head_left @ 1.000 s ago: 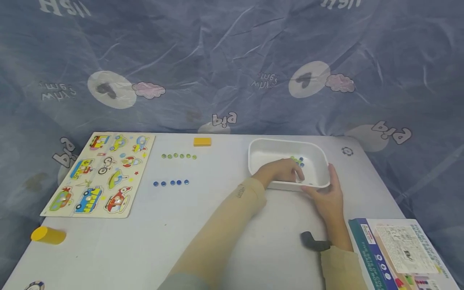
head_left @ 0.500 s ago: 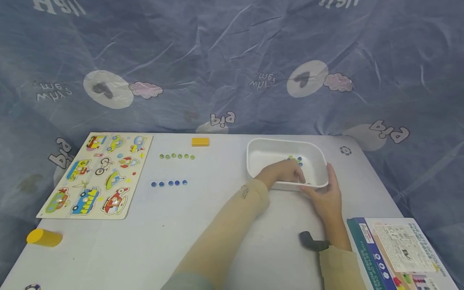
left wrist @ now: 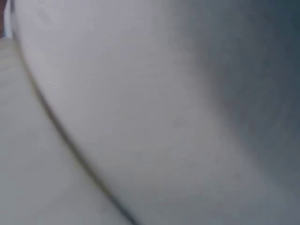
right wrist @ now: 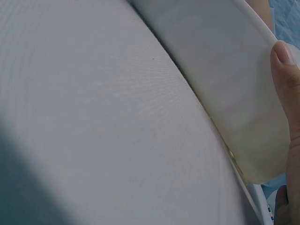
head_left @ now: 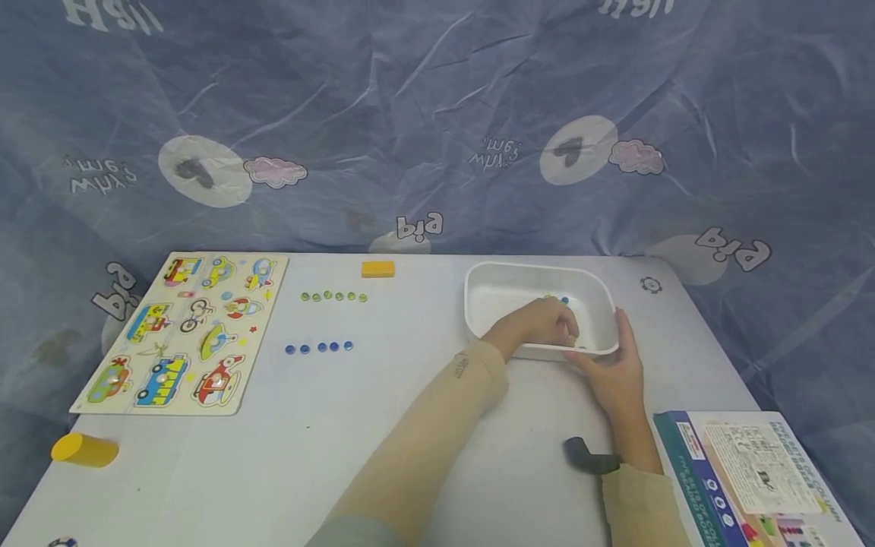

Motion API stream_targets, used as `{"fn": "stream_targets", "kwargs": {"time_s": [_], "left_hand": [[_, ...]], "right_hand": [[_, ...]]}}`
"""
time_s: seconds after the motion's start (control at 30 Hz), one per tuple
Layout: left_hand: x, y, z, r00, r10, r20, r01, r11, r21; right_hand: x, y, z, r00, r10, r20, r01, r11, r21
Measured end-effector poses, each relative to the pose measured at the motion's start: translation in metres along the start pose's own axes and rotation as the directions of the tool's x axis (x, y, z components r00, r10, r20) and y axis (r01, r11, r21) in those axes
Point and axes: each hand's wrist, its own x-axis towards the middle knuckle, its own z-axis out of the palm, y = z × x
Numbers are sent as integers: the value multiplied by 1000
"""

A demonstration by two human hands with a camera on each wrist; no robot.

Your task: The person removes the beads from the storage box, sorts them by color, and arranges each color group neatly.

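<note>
At centre right, our right hand grips a white rectangular plastic tray; our left hand, fingers bent inside, seems to pick small round blue and green beads, any hold hidden. We likely need a fine pinch next.

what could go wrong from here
The left hand, reaching into the white bin, might knock or drop small pieces.
Swinging back, its sleeve could disturb the rows of blue pieces and green pieces lying loose.
The yellow cylinder, near the table's left edge, could fall if bumped.
</note>
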Motion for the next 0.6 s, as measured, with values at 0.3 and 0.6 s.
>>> {"fn": "stream_targets", "kwargs": {"time_s": [0.3, 0.6], "left_hand": [[-26, 13, -28, 982, 50, -182, -85, 979, -187], [-85, 6, -64, 937, 117, -331, -186, 965, -186]], "right_hand": [[1, 1, 0, 1000, -24, -2, 24, 1000, -3], [1, -2, 1, 1000, -3, -11, 3, 1000, -10]]}}
